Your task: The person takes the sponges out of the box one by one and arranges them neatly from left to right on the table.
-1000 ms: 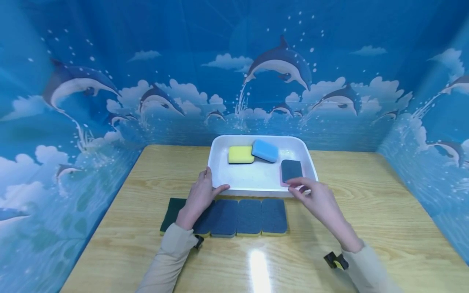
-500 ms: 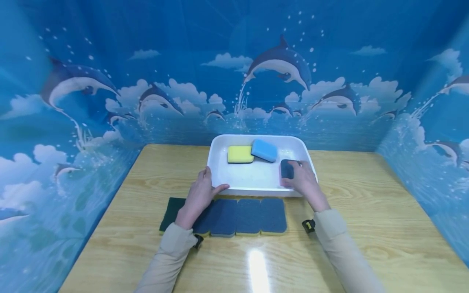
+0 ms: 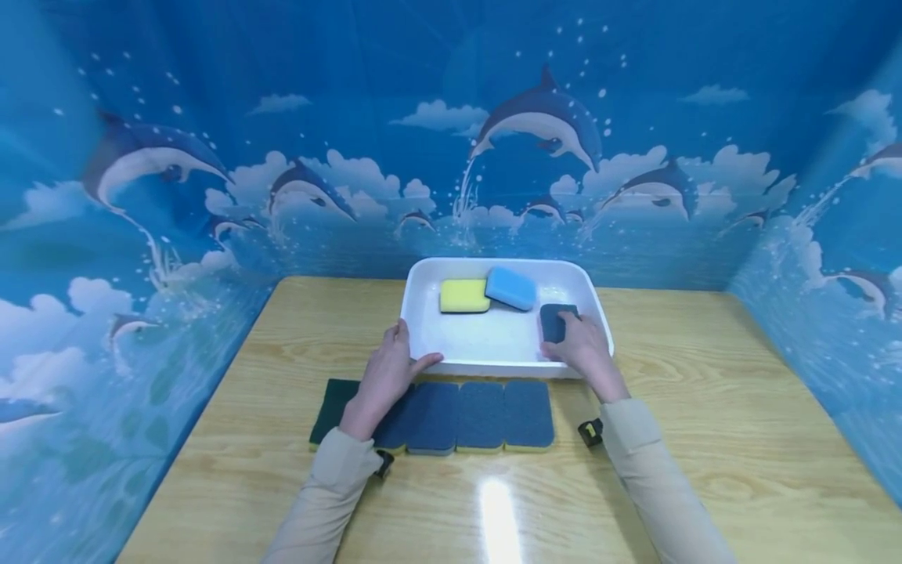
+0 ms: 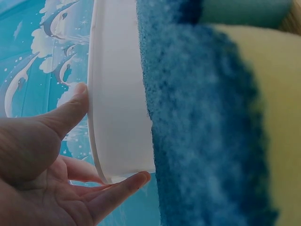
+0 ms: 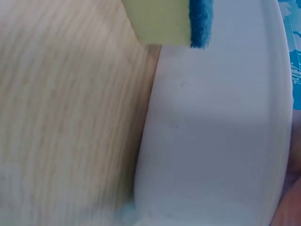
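Observation:
A white plastic tray (image 3: 479, 345) stands on the wooden table. At its front left corner my left hand (image 3: 386, 368) holds it, thumb over the front rim and fingers along the side; the left wrist view shows that thumb (image 4: 77, 101) at the rim. Inside the tray's right end, my right hand (image 3: 583, 348) grips a sponge (image 3: 553, 325) with a dark scouring face up, thumb at the near end and fingers over the far part. Most of this hand is out of the right wrist view. Farther in lie a yellow sponge (image 3: 461, 296) and a blue sponge (image 3: 510, 288) leaning against it.
In front of the tray runs a row of dark-topped sponges (image 3: 481, 415), with a green-topped one (image 3: 337, 407) at its left end. My left forearm crosses above this row. A blue dolphin-print curtain (image 3: 451, 157) encloses the table's back and sides.
My right hand has moved forward and left from the sponge's near edge to a grip over it. The left hand has stayed at the tray corner.

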Demonstrator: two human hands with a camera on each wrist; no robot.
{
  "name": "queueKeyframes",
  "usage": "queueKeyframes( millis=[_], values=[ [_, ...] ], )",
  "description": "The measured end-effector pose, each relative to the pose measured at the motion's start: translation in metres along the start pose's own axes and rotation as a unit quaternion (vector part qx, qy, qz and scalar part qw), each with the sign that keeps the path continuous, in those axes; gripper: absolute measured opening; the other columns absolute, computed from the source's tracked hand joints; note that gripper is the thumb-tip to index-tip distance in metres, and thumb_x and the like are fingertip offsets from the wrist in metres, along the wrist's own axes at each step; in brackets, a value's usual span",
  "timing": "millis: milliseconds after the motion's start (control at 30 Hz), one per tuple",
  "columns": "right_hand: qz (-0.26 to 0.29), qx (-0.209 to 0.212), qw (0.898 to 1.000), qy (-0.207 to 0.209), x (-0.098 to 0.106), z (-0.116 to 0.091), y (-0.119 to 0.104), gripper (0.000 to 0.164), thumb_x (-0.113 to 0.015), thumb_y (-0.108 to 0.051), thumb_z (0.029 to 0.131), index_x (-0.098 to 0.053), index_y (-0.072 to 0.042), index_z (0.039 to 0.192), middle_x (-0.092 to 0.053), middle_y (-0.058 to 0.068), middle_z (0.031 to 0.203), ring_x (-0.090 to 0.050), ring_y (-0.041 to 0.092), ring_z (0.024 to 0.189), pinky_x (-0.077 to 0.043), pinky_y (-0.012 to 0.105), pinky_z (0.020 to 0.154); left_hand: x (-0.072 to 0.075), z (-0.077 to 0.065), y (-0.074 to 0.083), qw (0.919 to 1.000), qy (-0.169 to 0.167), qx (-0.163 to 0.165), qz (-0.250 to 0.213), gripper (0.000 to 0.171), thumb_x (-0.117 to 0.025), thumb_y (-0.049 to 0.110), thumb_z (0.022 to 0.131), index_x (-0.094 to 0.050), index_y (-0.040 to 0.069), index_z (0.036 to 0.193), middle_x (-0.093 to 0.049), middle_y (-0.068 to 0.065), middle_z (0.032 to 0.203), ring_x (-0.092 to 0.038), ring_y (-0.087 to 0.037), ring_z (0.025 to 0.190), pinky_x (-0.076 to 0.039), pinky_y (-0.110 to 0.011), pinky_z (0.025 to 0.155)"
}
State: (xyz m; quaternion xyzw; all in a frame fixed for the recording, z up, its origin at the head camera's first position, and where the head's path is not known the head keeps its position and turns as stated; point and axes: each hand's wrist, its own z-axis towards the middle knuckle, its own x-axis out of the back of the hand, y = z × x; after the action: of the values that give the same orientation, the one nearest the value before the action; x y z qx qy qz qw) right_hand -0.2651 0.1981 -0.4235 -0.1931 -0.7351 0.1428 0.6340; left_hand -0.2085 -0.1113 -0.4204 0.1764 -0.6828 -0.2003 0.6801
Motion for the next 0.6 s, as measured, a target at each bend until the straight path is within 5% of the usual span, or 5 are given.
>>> queueKeyframes(
  millis=[300, 600],
  values=[
    [0.037, 0.087, 0.982, 0.164, 0.021, -0.040, -0.015, 0.074, -0.077, -0.028, 0.089, -0.045, 0.000, 0.150, -0.030, 0.035, 0.155, -0.037, 0.055, 0.136, -0.039, 0.068, 0.106, -0.001, 0.000, 0.000, 1.0000, -0.003, -0.002, -0.008, 0.101, -0.069, 0.049, 0.093, -0.018, -0.010, 0.157, -0.035, -0.033, 0.154, -0.049, -0.045, 0.134, -0.044, -0.053, 0.109],
    [0.048, 0.146, 0.967, 0.202, 0.028, -0.101, -0.009, 0.073, -0.080, -0.025, 0.087, -0.048, 0.000, 0.147, -0.034, 0.033, 0.152, -0.044, 0.053, 0.127, -0.042, 0.067, 0.099, 0.001, 0.000, 0.001, 1.0000, -0.006, -0.002, -0.004, 0.101, -0.069, 0.049, 0.093, -0.017, -0.010, 0.156, -0.035, -0.035, 0.154, -0.049, -0.047, 0.134, -0.044, -0.054, 0.109]
  ],
)
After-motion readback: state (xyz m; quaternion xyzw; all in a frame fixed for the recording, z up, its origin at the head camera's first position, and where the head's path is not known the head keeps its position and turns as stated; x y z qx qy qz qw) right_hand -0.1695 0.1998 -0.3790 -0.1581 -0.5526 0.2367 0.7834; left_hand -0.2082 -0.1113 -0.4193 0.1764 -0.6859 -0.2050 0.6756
